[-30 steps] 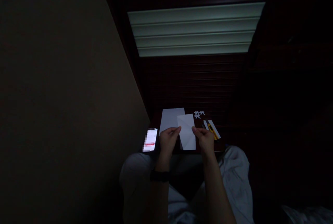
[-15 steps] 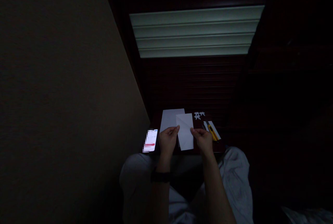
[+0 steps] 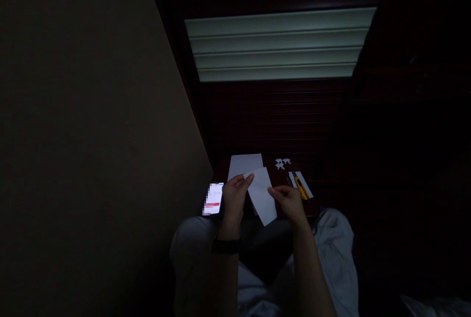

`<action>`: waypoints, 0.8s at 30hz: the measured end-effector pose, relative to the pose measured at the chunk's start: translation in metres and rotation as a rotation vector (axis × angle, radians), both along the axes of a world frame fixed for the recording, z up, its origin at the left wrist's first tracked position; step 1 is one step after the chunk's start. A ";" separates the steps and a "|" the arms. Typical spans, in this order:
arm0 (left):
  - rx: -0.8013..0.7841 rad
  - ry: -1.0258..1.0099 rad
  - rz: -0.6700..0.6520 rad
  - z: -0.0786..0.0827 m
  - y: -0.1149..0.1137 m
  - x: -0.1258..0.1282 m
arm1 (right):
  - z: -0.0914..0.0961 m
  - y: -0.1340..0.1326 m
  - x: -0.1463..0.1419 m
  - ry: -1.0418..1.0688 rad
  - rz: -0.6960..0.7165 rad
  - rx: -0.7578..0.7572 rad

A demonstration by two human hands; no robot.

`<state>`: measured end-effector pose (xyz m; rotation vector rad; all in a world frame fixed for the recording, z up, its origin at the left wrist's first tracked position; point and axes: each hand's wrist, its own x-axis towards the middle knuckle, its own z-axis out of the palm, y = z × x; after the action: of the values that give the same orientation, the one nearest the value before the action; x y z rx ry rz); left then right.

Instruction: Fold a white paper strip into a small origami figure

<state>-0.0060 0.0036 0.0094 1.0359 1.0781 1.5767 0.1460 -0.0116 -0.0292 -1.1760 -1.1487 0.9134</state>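
Note:
Between my hands is a white sheet of paper (image 3: 262,194), tilted so that its lower end points down to the right. My left hand (image 3: 235,195) pinches its upper left edge, thumb on top. On the right edge, my right hand (image 3: 289,200) grips the sheet between thumb and fingers. Behind it, a larger stack or sheet of white paper (image 3: 245,162) lies on the small dark table (image 3: 272,177), partly covered by my left hand and the held sheet.
A lit phone (image 3: 214,199) lies at the table's left edge. Several small white paper cut-outs (image 3: 281,163) lie at the back right. A yellow utility knife (image 3: 300,188) rests on a white paper strip (image 3: 307,187). A wall (image 3: 110,111) rises on the left; a louvred door (image 3: 272,116) stands ahead.
The held sheet has turned, its top leaning left and its lower end swinging right and towards me. My left hand has shifted slightly left, my right hand slightly down.

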 end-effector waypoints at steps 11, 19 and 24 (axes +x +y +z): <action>-0.008 -0.010 0.056 -0.008 0.003 -0.003 | 0.010 -0.005 -0.008 0.051 0.014 0.045; -0.024 -0.082 0.018 -0.003 -0.001 -0.001 | 0.005 -0.003 -0.008 0.119 0.003 0.034; -0.037 -0.091 -0.098 0.004 -0.007 0.003 | 0.000 0.001 -0.008 0.131 -0.066 0.023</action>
<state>-0.0030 -0.0039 0.0130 0.9687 0.9770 1.5048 0.1375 -0.0111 -0.0287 -1.1124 -1.0072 0.9110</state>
